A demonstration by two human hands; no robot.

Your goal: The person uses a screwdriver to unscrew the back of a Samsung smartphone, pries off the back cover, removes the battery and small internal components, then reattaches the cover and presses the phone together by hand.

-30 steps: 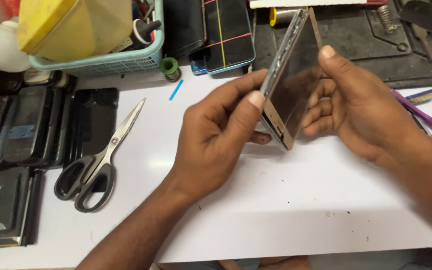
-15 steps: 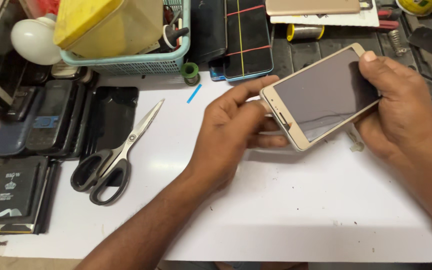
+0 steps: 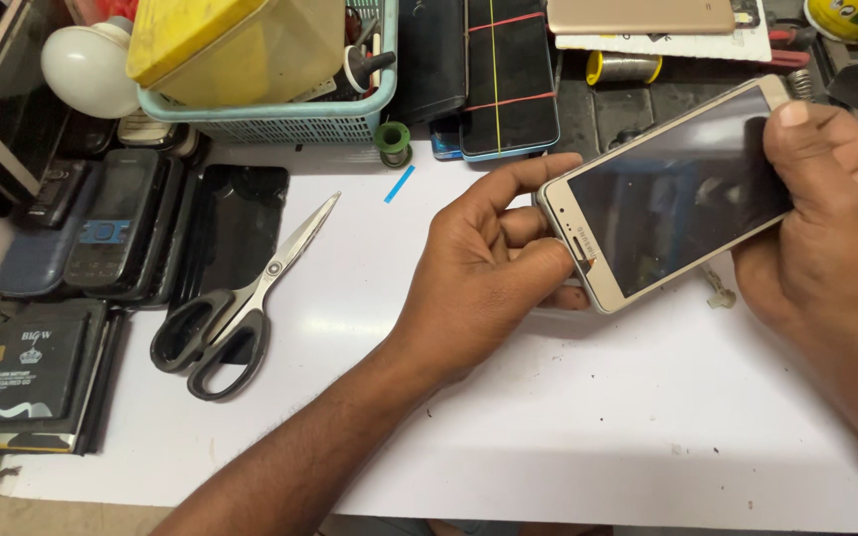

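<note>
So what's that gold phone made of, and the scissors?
The gold phone, held by the left hand and right hand, looks glass-fronted: dark, glossy, reflecting. Its frame could be painted metal or plastic. The scissors have shiny metal blades and matte black, probably plastic handles.

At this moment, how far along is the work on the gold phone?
Done: nothing shows as finished. In hand: the gold phone is held above the white table, screen up and dark, left hand pinching its near end, right hand gripping the far end. Left: the scissors lie untouched.

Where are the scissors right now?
The scissors lie on the white table, left of the left hand and beside a row of old phones.
</note>
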